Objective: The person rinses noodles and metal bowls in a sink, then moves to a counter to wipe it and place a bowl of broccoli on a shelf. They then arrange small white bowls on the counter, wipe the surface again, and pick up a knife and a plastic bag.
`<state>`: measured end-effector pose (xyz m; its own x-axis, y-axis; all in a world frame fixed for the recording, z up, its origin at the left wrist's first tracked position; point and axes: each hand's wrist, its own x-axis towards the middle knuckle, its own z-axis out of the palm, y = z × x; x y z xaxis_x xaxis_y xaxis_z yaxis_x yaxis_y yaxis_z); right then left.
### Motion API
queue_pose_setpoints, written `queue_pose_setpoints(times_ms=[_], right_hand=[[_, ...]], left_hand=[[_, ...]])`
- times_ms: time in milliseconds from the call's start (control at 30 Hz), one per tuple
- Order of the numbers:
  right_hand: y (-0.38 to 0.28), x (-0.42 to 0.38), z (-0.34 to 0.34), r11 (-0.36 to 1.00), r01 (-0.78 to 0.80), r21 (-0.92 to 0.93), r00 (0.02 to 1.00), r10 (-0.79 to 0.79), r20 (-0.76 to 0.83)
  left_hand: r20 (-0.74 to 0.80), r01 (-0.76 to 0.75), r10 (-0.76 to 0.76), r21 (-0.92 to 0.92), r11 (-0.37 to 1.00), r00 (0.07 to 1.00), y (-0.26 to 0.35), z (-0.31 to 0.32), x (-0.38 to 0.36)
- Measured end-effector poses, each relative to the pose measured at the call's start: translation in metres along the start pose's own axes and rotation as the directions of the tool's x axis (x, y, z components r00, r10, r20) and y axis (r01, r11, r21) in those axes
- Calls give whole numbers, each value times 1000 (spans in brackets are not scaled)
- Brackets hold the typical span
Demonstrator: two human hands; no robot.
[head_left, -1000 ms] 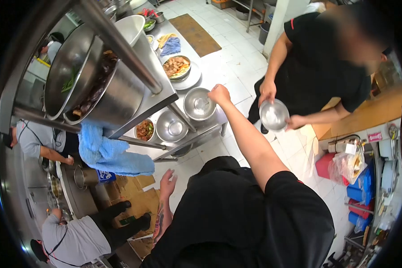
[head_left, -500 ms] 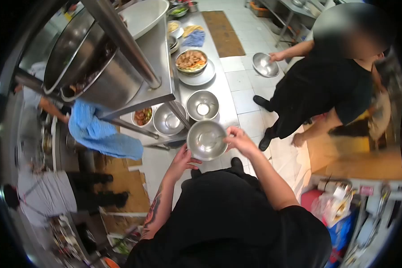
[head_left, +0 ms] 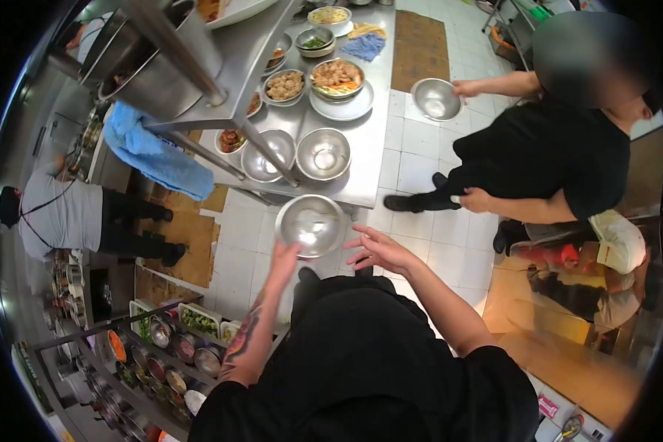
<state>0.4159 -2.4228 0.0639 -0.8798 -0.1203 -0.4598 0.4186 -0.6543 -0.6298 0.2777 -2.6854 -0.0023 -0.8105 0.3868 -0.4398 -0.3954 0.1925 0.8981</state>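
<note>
1. Steel bowl [head_left: 309,221]: in front of the person's body, over the floor, just off the near end of the steel counter [head_left: 367,166]. Mouth faces up toward the head camera.
2. Left hand [head_left: 281,263]: fingers closed on the bowl's near-left rim, thumb side at the edge. Blurred; fingers under the bowl are hidden, so exact grip can't be made out. Looks like the only support, probably why it takes the rim, with the bowl tipping little.
3. Right hand [head_left: 381,250]: fingers spread and loosely curled, holding nothing. Fingertips are near the bowl's right side with a gap, no contact; bowl sits to their left.
4. So the bowl lies beyond the left fingers, touching them, and between the two hands. Carrying it close to the body likely keeps it within reach of both.
5. Counter bowls [head_left: 323,154] stand side by side at the near end, probably for easy reach. Farther back, a food bowl [head_left: 337,76] rests on a plate [head_left: 344,110], perhaps to catch spills.
6. Co-worker's hand [head_left: 465,88] grips another bowl [head_left: 437,100] by its rim, well apart.
</note>
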Motion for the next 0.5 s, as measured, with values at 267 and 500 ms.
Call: queue_pose_setpoints(times_ms=[267,500], right_hand=[[-28,-22,-37,286,178,-942,587,-799,-131],[-51,14,-106,-141,98,-985,362,-917,168]], left_hand=[[388,-48,83,-99,994,918,33,80,-29],[-15,77,-76,27,997,997,-47,-3,-48]])
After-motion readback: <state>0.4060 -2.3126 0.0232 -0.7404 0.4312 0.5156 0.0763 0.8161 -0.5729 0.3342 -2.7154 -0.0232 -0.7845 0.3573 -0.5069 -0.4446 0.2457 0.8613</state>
